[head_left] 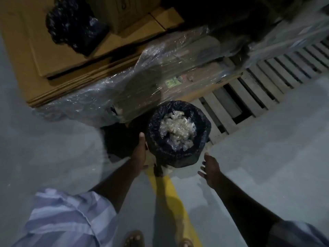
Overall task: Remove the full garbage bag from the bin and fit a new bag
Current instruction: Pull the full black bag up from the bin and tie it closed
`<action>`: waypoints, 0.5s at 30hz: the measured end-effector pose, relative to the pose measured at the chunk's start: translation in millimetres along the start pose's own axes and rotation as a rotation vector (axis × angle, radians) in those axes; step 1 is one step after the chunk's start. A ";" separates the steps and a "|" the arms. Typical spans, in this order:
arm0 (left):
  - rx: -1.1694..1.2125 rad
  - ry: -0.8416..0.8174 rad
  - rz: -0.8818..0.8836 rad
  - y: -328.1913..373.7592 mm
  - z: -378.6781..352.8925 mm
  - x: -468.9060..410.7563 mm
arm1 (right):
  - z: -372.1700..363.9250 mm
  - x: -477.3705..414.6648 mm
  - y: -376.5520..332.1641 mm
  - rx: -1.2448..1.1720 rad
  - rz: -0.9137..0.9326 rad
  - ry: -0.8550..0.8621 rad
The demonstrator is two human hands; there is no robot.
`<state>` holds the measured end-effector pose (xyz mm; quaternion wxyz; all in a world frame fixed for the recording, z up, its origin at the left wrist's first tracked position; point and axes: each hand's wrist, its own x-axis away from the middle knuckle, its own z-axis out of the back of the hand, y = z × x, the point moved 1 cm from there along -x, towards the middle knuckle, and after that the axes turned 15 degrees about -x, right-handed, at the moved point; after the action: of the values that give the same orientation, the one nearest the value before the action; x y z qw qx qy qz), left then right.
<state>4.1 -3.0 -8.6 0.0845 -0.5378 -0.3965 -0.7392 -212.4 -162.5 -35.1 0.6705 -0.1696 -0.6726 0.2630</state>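
A small round bin stands on the grey floor, lined with a black garbage bag [179, 155] folded over its rim. The bag is filled with crumpled clear plastic waste [177, 130]. My left hand [139, 154] rests flat against the bin's left side, thumb up by the rim. Just below the bin's lower right edge, my right hand [211, 169] hovers with fingers spread, not touching it. A bit of pale bin wall [168, 169] shows under the bag at the front.
Flattened cardboard sheets [53, 56] wrapped in clear film lie behind the bin. Another black bag [74, 27] sits on the cardboard. A wooden pallet [249, 97] is at the right. A yellow floor line [170, 196] runs toward my sandalled feet [134, 238].
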 end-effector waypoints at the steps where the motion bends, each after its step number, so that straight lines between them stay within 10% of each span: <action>1: 0.033 -0.011 0.032 -2.0 -1.0 -3.3 | -0.7 -3.4 2.6 -0.035 -0.031 0.019; 15: 0.291 -0.280 0.061 -30.2 -3.6 -71.2 | -12.3 -51.3 25.3 -0.273 -0.283 -0.206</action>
<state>13.8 -6.6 -85.3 0.1275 -0.6290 -0.4905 -0.5895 -201.1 -170.4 -92.0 0.5995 -0.1349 -0.7840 0.0885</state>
